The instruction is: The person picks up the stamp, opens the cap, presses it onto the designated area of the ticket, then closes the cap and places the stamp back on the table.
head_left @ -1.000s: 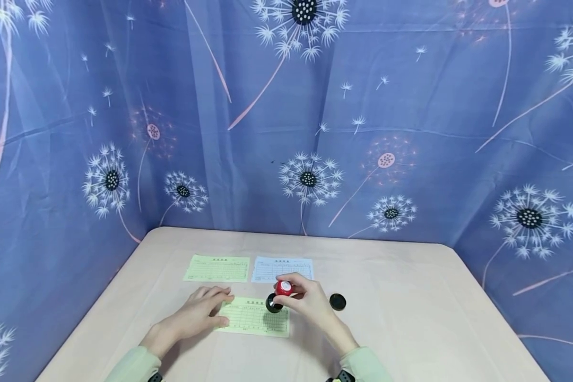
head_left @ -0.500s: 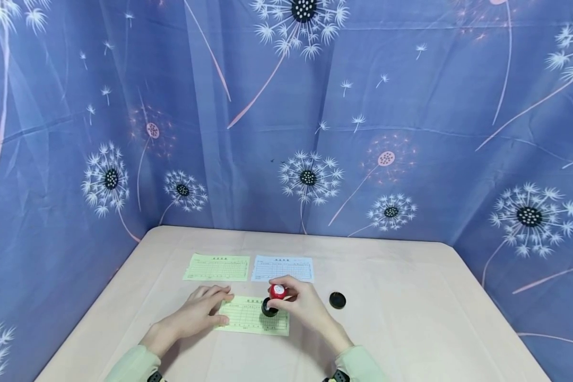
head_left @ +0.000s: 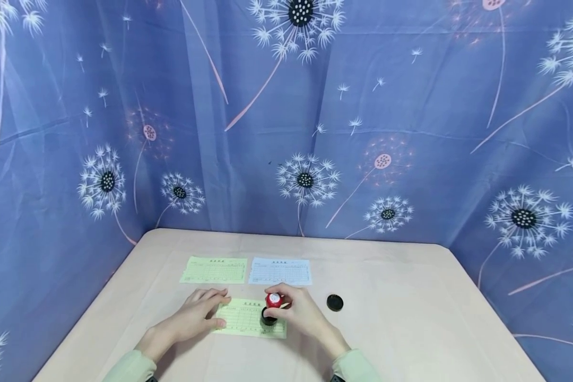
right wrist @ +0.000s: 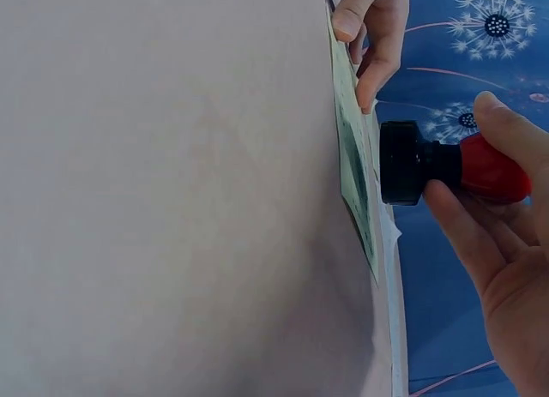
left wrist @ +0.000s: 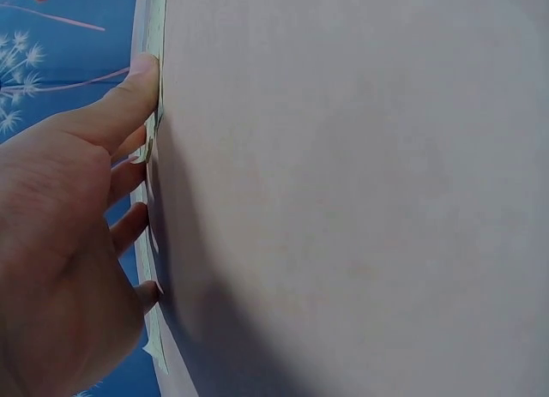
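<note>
A green printed form (head_left: 241, 319) lies on the table near me. My left hand (head_left: 187, 319) rests on its left edge, thumb and fingers extended against the paper, as the left wrist view also shows of the hand (left wrist: 64, 234). With the thumb and fingers of my right hand (head_left: 306, 317) I grip a stamp (head_left: 274, 300) by its red handle. Its round black base (right wrist: 401, 163) faces the form's right half, and a narrow gap to the paper shows in the right wrist view. The stamp's printing face is hidden.
Behind the near form lie another green form (head_left: 215, 270) and a blue form (head_left: 280, 271), side by side. A round black cap (head_left: 335, 303) sits to the right of my right hand. A blue dandelion-patterned curtain (head_left: 248, 196) stands around the table's back and sides.
My right hand has carried the stamp a little left and toward me, lower over the form's right half. The left hand has stayed in place on the paper. The head view has shifted slightly.
</note>
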`<state>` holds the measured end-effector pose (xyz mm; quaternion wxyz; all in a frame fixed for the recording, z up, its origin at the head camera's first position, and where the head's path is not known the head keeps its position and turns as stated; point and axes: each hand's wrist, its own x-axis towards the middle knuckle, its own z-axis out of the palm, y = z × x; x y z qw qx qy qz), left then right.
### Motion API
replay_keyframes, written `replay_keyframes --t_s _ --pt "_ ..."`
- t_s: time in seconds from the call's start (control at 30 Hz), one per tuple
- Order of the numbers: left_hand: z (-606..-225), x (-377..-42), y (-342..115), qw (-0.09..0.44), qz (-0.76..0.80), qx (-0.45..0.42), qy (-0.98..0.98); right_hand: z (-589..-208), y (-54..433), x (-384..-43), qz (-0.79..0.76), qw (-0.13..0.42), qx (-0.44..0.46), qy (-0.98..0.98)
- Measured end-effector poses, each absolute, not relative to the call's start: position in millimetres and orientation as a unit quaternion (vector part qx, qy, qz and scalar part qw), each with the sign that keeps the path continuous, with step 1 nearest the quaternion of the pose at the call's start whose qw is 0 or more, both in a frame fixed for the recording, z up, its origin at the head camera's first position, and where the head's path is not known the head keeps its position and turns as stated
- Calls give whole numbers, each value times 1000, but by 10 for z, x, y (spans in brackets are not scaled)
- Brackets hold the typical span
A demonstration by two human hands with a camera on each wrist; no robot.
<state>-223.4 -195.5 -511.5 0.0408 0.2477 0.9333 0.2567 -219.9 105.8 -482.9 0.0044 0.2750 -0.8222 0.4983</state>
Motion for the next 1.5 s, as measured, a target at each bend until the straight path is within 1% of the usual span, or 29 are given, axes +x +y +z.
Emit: replay_keyframes --t_s 0.43,0.67,0.77,0.87,1.03,1.17,1.3,1.4,1.5 --pt "-5052 -2223 -1931 38 252 250 934 -4877 1039 -2191 487 -10 279 -827" --pt "-5039 -2213 -1928 21 254 257 932 -4864 1011 -2173 481 -7 293 -827" --pt "-5035 -2199 -1948 31 257 251 933 -4871 983 -2151 481 -11 295 -825" --pt "-5036 -2177 -1971 43 263 237 934 -4879 957 -2132 486 -19 293 -824" --pt "-5029 -2166 -1978 38 262 240 934 -4865 958 -2123 487 -38 286 -825" --pt "-5049 -2171 -1970 45 276 239 930 -4827 985 -2120 483 -56 288 -825" --pt "-5135 -2178 -1967 22 280 244 928 -4813 1008 -2118 485 -69 290 -822" --pt "-5214 -2190 -1965 -8 269 248 931 -4812 1017 -2118 489 -72 289 -820" --pt "-5216 -2194 -1959 -12 267 249 931 -4804 1020 -2119 489 -74 289 -820"
